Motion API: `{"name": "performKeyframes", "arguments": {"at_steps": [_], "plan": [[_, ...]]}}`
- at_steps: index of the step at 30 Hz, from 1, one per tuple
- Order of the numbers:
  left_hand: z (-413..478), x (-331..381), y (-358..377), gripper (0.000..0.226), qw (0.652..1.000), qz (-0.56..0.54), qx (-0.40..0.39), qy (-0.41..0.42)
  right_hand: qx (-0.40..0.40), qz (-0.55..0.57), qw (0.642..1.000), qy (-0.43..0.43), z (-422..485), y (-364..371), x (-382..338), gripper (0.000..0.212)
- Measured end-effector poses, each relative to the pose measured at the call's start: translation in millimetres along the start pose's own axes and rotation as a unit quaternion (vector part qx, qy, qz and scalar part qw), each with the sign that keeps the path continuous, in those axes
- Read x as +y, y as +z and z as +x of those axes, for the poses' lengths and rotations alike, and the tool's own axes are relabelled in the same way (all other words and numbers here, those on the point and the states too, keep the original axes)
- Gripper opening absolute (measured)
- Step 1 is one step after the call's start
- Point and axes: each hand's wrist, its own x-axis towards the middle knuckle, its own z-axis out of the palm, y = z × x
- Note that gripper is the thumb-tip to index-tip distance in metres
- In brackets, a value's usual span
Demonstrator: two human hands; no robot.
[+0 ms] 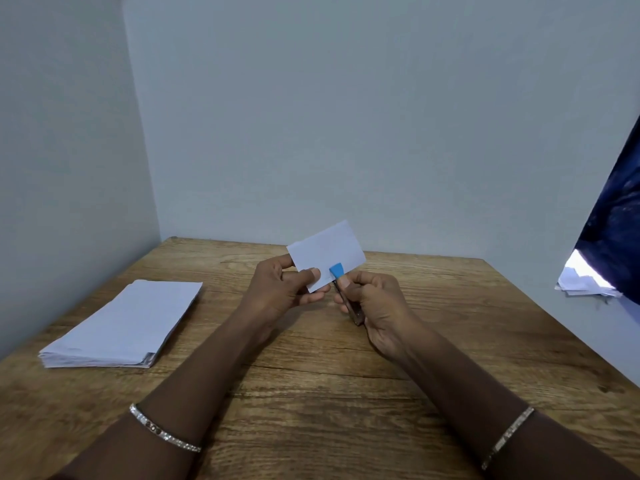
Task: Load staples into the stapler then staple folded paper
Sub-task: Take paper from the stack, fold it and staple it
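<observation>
1. The folded paper (327,254) is pinched at its lower left corner between the thumb (311,273) and the curled fingers of the left hand (284,289). Most of the sheet is left free and tilted up toward the wall, so the lower edge is offered to the tool.
2. The stapler (347,299) is gripped in the right hand (379,304). The fingers are wrapped round its dark body and the thumb is laid along the top near the blue nose, where a squeeze can be applied.
3. The blue nose is seen overlapping the paper's lower edge, just beside the left thumb. Whether the edge is already seated between the jaws cannot be told, since that part is small and partly covered.
4. The stapling step is judged to be in hand. Loading is presumed done, though no staples are visible.
5. Paper and stapler are held in the air above the wooden table (450,341), between the two hands, probably so that the tool can be squeezed without a surface beneath.
6. A stack of paper (121,323) is kept flat on the table to the left, well apart from the hands, likely as supply.
7. Loose sheets (581,282) are seen at the far right beneath a dark cloth (613,220).
</observation>
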Motion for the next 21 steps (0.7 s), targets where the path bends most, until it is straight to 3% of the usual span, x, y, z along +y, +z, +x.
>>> {"name": "performKeyframes", "arguments": {"at_steps": [7,21], "plan": [[2.0,-4.3,-3.0,0.039,1.000,-0.013,-0.004,0.005,-0.038,0.004,0.999,0.011,-1.2,-7.5,-1.4,0.016],[7.5,-7.4,-7.5,0.025,0.999,-0.002,0.029,0.012,-0.056,0.017,0.998,-0.005,-2.1,-11.2,-4.9,0.016]]}}
